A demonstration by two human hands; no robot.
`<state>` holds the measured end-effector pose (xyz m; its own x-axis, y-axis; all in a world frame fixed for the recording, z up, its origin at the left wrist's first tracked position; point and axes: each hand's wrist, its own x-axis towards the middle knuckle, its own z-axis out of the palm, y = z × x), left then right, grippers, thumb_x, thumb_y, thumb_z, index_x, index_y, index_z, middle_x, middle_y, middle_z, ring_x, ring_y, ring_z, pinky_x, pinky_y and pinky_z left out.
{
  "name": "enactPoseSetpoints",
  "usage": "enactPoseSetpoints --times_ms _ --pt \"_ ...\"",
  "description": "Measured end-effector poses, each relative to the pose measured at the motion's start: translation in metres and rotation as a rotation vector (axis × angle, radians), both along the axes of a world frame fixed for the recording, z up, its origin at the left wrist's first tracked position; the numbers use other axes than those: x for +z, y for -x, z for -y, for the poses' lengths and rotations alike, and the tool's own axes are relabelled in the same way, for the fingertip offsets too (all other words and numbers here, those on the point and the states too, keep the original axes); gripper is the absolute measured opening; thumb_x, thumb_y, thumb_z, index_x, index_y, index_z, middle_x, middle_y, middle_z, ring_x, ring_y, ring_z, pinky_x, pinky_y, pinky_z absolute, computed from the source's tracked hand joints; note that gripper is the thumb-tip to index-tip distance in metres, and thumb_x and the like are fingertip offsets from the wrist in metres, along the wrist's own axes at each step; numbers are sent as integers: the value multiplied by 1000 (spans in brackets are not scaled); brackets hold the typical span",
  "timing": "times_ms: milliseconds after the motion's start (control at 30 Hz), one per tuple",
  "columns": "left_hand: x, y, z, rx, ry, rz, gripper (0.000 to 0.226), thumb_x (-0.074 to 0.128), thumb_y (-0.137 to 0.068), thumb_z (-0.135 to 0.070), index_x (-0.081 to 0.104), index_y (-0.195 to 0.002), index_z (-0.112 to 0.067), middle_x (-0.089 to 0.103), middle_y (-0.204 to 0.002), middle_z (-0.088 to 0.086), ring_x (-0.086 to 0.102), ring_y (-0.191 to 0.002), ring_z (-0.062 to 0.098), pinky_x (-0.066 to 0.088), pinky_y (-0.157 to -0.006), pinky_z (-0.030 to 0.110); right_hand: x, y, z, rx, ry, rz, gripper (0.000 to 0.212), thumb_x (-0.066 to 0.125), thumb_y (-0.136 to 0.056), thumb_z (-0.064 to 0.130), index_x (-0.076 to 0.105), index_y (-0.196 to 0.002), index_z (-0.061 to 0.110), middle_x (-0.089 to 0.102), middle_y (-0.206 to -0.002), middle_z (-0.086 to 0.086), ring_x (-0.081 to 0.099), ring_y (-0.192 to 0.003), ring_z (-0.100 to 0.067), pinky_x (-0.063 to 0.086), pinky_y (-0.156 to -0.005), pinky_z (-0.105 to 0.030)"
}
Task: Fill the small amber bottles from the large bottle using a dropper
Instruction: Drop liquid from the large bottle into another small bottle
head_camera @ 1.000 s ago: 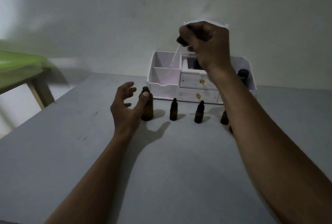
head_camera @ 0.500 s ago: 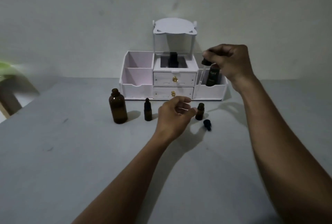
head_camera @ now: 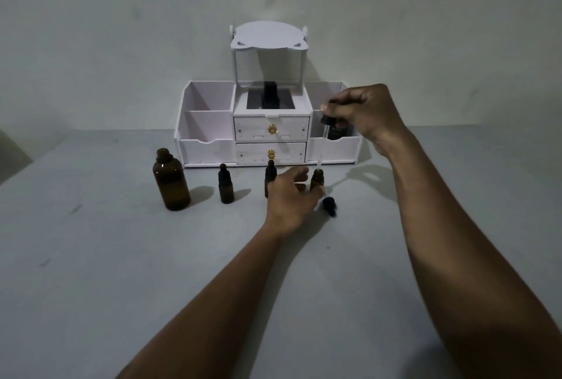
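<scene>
— Grey worktop (head_camera: 91,257), pale wall: what has the right grip (head_camera: 362,114) got?
— It pinches the dropper (head_camera: 327,120) by its black bulb, glass tip at the open small bottle (head_camera: 317,179).
— And the left grip (head_camera: 292,193)?
— Fingers curled round that bottle. The large amber bottle (head_camera: 170,181) stands uncapped, at the row's left end.

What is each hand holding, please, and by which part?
The right hand pinches the dropper by its black bulb; left hand is at the open small bottle's base, grip unclear.
</scene>
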<state>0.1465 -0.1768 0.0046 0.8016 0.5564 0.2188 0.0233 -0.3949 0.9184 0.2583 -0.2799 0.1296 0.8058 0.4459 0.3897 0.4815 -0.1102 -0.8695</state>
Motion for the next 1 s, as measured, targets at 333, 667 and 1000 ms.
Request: enactPoseSetpoints --times_ms 333,667,1000 --pt "-6 -7 1 37 -113 27 30 75 -85 -17 73 -115 -16 75 -106 -2 66 -92 5 51 -91 21 -1 3 -1 -9 44 11 15 84 -75 12 77 -84 2 75 -70 -6 73 -61 -16 62 -71 -53" --pt "-7 -6 0 28 -110 32 31 75 -85 -14 73 -116 -15 76 -105 -2 67 -90 3 52 -92 20 0 1 -1 -57 53 71 18 86 -71 10 72 -62 17 70 -61 3 69 -59 -17 63 -63 -46" --pt "-5 -6 0 33 -121 1 33 75 -86 -16 71 -118 -16 75 -107 -1 68 -92 6 54 -95 29 0 5 -1 -6 75 99 11 85 -74 17 79 -81 11 75 -70 1 72 -65 -22 63 -66 -43"
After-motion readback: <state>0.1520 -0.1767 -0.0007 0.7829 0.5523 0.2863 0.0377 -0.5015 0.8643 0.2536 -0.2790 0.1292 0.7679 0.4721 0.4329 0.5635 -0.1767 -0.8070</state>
